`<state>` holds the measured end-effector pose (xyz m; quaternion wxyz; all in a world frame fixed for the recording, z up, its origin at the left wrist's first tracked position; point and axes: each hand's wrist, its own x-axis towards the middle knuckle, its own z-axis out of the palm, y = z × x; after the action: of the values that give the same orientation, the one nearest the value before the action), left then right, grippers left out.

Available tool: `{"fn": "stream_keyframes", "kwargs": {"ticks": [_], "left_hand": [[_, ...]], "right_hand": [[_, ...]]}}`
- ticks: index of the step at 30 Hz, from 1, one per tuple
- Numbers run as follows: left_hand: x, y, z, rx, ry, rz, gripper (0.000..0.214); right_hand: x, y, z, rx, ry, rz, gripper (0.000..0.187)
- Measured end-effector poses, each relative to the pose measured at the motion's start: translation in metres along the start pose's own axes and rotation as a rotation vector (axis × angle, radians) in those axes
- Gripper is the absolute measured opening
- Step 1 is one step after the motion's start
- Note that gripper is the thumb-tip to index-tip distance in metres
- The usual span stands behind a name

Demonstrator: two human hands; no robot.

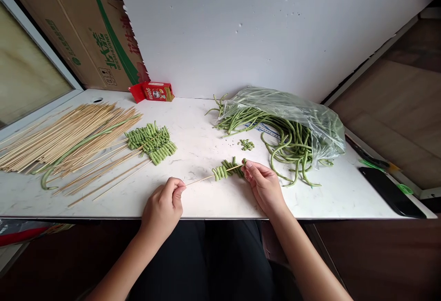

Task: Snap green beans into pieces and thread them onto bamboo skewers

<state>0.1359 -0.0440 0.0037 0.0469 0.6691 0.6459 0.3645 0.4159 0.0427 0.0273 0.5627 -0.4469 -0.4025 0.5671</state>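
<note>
My left hand (163, 204) pinches the left part of a thin bamboo skewer (200, 180) near the table's front edge. Folded green long bean (219, 173) is threaded along the skewer's right half. At its right end, my right hand (263, 186) has thumb and fingers closed on a piece of long bean by the tip. More bean lies just behind the skewer, partly hidden by that hand. To the left, several bean-loaded skewers (151, 142) lie stacked, their bare ends pointing toward me. Small bean trimmings (246, 144) sit in a little heap beyond my right hand.
A large bundle of bare skewers (62, 140) covers the table's left side, one long bean across it. Loose long beans (255, 119) spill from a clear plastic bag (275, 101). A black phone (389, 190) lies far right. A red box (158, 92) stands by the back panel.
</note>
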Motion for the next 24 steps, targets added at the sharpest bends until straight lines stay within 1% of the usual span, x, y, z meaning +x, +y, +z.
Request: {"fn": "stream_keyframes", "kwargs": {"ticks": [4,17,24], "left_hand": [[0.0001,-0.0007,0.0002,0.004,0.0,0.001,0.014],[-0.0006,-0.0006,-0.0009,0.001,-0.003,0.009,0.014],[0.0006,0.0005,-0.0013,-0.012,0.0,0.007,0.014]], "right_hand": [[-0.0001,0.0018,-0.0014,0.009,-0.026,0.007,0.024],[-0.0016,0.0012,-0.0009,-0.026,-0.041,0.017,0.026],[-0.002,0.0042,-0.0037,-0.04,-0.049,-0.002,0.024]]}}
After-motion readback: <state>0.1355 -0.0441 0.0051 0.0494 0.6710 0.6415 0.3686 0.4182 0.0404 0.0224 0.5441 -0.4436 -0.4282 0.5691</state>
